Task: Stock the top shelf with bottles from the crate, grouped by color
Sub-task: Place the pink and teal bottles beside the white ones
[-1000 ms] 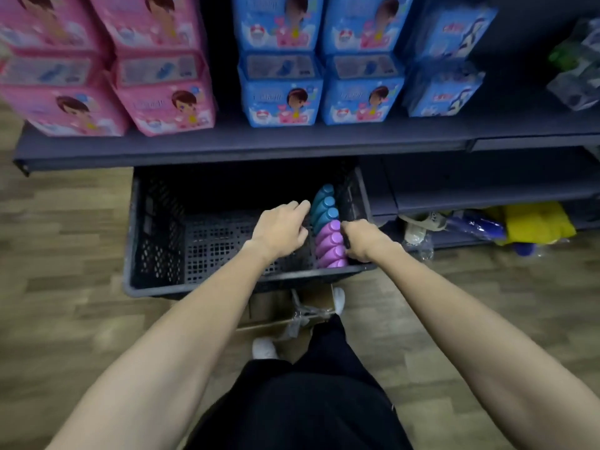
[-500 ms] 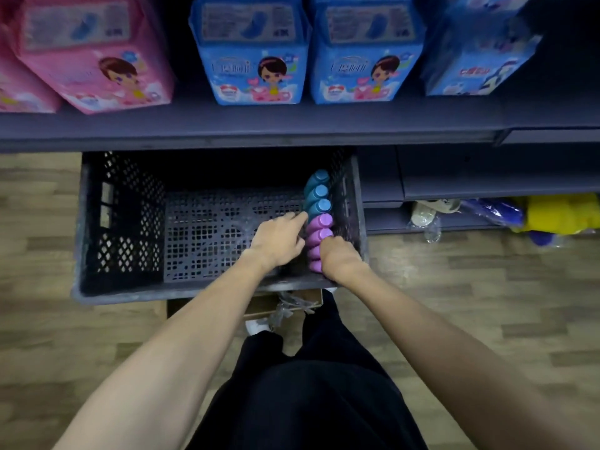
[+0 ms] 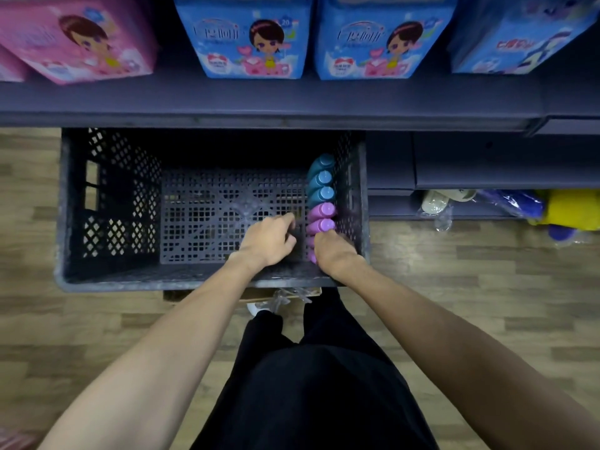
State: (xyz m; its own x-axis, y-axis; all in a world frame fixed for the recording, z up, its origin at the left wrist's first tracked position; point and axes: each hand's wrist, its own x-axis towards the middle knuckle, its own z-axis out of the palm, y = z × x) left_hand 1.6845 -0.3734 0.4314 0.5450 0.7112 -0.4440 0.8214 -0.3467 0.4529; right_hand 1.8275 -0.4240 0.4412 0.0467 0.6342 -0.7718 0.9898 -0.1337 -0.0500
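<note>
head view is looking straight down into the dark crate, and both hands are dropping lower into it than a second ago, with the view itself closing in on the crate. the bottles are standing in one row along the crate's right wall: three blue bottles toward the far edge, the purple bottles toward the near edge. the right hand is sitting on top of the nearest purple bottle now, fingers curling down over it where a second ago it was hovering by the crate's right rim; it looks like a grip, though the fingertips are hidden. the left hand is hanging just beside the purple row, fingers loosely curled and holding nothing, where earlier they were stretched out flat toward the caps. so the reach is turning into a pick, by my reading, and the purple group is going first. the rest of the crate floor is showing bare mesh, so this looks like the last batch. pink packs and blue packs are filling the shelf just above the crate.
</note>
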